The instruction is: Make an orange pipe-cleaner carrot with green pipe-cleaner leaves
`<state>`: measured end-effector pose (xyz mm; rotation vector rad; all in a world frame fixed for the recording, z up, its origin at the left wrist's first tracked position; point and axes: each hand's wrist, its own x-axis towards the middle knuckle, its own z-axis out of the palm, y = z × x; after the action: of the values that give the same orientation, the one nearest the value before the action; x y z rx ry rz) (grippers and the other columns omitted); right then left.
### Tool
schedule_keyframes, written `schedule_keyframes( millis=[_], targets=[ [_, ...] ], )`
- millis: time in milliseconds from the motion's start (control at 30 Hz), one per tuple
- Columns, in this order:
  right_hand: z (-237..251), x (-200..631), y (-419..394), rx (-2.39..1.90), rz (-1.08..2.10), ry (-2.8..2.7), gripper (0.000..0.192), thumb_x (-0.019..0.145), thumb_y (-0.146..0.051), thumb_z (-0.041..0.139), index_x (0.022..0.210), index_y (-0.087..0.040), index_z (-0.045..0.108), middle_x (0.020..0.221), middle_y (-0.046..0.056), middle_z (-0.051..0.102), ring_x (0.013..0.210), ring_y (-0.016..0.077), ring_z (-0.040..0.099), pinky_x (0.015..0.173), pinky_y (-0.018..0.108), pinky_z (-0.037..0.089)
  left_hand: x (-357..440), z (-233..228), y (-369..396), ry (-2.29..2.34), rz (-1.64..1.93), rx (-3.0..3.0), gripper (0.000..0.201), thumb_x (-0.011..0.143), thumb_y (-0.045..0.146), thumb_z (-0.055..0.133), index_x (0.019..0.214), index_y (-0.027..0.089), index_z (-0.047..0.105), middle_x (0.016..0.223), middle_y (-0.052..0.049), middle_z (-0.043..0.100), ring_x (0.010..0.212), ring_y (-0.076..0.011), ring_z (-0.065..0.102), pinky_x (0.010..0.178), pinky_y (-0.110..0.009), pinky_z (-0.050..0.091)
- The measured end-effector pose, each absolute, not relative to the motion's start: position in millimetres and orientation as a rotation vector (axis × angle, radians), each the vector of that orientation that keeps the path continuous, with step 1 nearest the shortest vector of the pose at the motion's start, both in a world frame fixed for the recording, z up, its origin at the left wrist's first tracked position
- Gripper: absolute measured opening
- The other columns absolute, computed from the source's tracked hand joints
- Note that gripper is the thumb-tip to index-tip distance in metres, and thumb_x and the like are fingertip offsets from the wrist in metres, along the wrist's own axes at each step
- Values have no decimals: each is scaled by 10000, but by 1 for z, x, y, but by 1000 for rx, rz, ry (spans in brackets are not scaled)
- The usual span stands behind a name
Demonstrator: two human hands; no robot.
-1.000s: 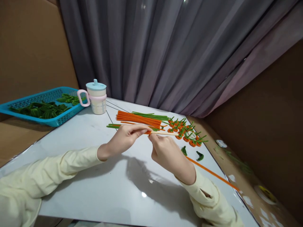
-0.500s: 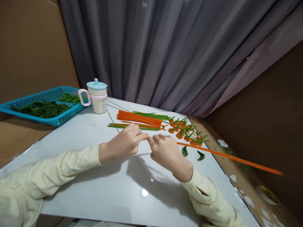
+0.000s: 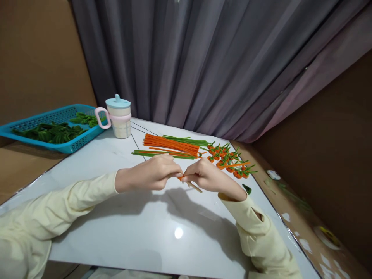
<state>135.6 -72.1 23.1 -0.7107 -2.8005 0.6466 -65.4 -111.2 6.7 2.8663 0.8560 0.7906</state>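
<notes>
Orange fuzzy strip [image 3: 181, 178] is being pinched by the left hand [image 3: 154, 171] and the right hand [image 3: 207, 175], fingertips nearly meeting over the bench [image 3: 139, 238], with a pale stick [image 3: 195, 188] poking out below the right fingers. This piece is looking unfinished, while beyond, orange pieces with green stalks [image 3: 238, 174] are lying clustered, apparently done; a bundle of straight orange strips [image 3: 171, 143] and green strips [image 3: 188, 140] are lying unworked.
</notes>
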Motion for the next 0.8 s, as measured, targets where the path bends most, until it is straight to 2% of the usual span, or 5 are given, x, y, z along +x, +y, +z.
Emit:
schedule_keyframes(
  millis=[133,233,333,500,800],
  targets=[
    [24,136,-67,-793,992,-2712,167,772,-144,590,667,-88,707,500,-2,589,471,76,459,507,181,344,-68,14,-113,797,594,2928,279,871,73,368,919,162,629,680,-34,597,614,-163,482,576,-264,333],
    [25,135,-68,-862,1032,-2691,158,748,-119,588,652,-87,709,505,0,594,480,77,464,502,177,345,-69,16,-116,851,501,2989,195,921,255,443,986,186,613,735,-31,624,645,-168,514,603,-265,333],
    [26,132,-70,-867,997,-2712,171,735,-90,578,618,-92,703,468,-24,542,470,66,416,493,175,322,-66,12,-118,956,487,3073,290,924,396,445,877,167,617,676,-32,601,592,-161,504,549,-263,293],
    [27,133,-68,-772,1118,-2772,197,790,-172,572,694,-72,711,504,-19,536,489,68,396,489,178,316,-63,3,-115,881,552,3186,377,968,296,346,724,148,592,597,-22,567,508,-133,471,477,-277,210],
    [24,138,-55,-526,1334,-2837,293,852,-310,541,812,-68,701,701,59,669,620,108,549,604,188,422,-64,2,-114,714,697,3219,431,987,300,298,731,137,604,570,-8,561,492,-121,481,466,-265,268]
  ],
)
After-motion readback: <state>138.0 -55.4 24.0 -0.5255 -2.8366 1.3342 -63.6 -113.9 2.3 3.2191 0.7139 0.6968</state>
